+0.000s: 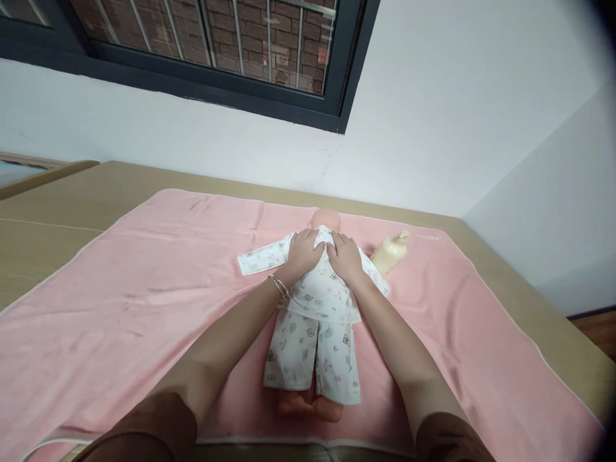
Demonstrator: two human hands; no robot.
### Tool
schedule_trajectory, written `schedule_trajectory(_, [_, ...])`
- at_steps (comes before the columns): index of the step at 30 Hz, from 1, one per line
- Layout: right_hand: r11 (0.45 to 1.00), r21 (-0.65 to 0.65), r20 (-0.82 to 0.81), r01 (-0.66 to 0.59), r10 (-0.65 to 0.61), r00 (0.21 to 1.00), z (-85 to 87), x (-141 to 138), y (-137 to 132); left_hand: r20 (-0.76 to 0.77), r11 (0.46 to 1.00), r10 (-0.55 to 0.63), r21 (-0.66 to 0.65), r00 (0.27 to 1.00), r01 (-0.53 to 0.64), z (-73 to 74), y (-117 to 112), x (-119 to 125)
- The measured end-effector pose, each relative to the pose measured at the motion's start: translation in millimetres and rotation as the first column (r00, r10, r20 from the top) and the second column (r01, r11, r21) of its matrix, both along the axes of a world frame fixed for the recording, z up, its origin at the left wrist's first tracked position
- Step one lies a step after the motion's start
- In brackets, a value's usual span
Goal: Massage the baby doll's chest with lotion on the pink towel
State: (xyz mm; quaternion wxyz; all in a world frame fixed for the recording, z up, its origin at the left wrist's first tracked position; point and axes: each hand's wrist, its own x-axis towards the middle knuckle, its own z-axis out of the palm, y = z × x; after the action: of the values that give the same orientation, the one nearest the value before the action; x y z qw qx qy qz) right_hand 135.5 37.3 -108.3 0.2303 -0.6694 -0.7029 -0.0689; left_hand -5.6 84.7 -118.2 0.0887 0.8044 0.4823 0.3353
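A baby doll (326, 219) lies stretched out, its head toward the wall and its feet (328, 409) toward me. It wears a white printed top (321, 296) and matching trousers (290, 353). My left hand (304, 253) rests on the doll's upper body near one shoulder, fingers extended toward the head. Beside it my right hand (345, 258) lies on the other shoulder side, also with fingers extended; the two thumbs nearly meet. One sleeve spreads out to the left. Close to the right sleeve, a baby bottle (387, 254) with pale yellow contents lies tilted.
A pink blanket (183, 269) with a white edge lies under the doll, with folds on both sides. The wooden tabletop (125, 186) shows around it. Behind stand a white wall (409, 128) and a dark-framed window (216, 70) with bars outside.
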Motion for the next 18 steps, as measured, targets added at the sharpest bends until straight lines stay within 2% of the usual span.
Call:
schedule_trajectory(9, [0.98, 0.093, 0.026, 0.178, -0.181, 0.983, -1.8, -10.7, -11.3, 0.06, 0.985, 0.127, 0.109, 0.99, -0.133, -3.0, -12.0, 0.6])
schedule_trajectory(11, [0.983, 0.081, 0.02, 0.164, -0.166, 0.986, -0.8, -9.5, -10.2, 0.085, 0.987, 0.117, 0.102, 0.989, -0.126, -4.2, -10.6, 0.6])
schedule_trajectory(18, [1.0, 0.027, -0.019, -0.009, 0.01, 1.0, -3.0, 2.5, 3.3, 0.074, 1.0, -0.013, 0.01, 0.997, 0.013, -5.0, 1.0, -0.5])
